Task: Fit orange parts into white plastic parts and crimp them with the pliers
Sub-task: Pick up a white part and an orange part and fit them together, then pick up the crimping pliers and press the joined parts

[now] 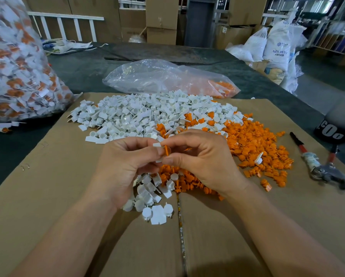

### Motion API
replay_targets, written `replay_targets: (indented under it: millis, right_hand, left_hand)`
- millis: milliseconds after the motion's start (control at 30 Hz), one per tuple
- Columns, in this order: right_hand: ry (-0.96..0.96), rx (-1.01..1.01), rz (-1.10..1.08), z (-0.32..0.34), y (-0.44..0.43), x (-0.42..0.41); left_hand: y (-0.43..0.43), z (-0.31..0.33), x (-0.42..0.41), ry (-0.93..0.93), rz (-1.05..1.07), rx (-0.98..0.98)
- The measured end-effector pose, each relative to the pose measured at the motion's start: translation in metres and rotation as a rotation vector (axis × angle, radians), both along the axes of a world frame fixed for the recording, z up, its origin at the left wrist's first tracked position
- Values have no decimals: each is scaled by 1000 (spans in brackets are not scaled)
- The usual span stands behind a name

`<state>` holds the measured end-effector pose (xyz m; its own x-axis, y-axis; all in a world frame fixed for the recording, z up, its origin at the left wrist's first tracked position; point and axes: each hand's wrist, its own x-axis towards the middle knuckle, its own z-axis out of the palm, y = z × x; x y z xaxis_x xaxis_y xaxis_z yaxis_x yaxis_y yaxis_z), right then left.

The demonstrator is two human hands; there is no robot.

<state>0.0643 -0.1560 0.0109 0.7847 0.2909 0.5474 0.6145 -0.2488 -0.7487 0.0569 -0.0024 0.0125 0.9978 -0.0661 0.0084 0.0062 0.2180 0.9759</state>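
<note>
Orange part: a small ribbed orange part held upright between both hands, above the near edge of the heaps. It is small and largely hidden by the fingers.
White part: a white plastic part sits just left of it, touching it; only a flat tab and a sliver below show.
Left hand: the left hand curls its fingers round the white part, thumb on top, probably to steady the socket.
Right hand: the right hand pinches the orange part between thumb and forefinger, the other fingers tucked under.
Step in hand: likely the fitting, with crimping not yet begun. Whether the two are seated together cannot be told.
White heap: the white heap is smooth, matt mouldings, round cups with flat tags and thin stems, lying far and left.
Orange heap: the orange heap is squat, flanged plugs spread to the right, so each hand has its own stock close by.
Near cluster: a few white pieces lie under the wrists.
Pliers: the pliers lie well apart on the right, with red handles, steel jaws and a taped grip, within the right hand's reach.
Cardboard: a flattened cardboard sheet, stapled and seamed, keeps the parts off the dark table.
Bags: a slack clear bag holds some orange pieces beyond the heaps — a full bag of mixed white and orange pieces stands at far left.
</note>
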Motion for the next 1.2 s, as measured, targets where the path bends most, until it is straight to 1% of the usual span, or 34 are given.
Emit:
replay_targets:
  millis: [333,667,833,1033,1100,1200]
  right_hand:
    - [-10,-19,2,-2,-1,1]
    - [-6,33,-3,1,-1,0]
    - [99,104,-18,5,-4,-2]
    - [238,75,-3,15,-18,1]
    - [261,69,-41,17,-27,3]
    - [261,55,-185,18,-44,8]
  left_hand:
    - [-3,0,-1,-12,-1,8]
    - [-5,2,2,-8,-15,-19]
    - [-10,4,5,0,-23,-65]
    - [-18,10,8,6,-54,-76]
    - [-22,12,9,7,-58,-75]
    - [-29,15,11,27,-50,-100]
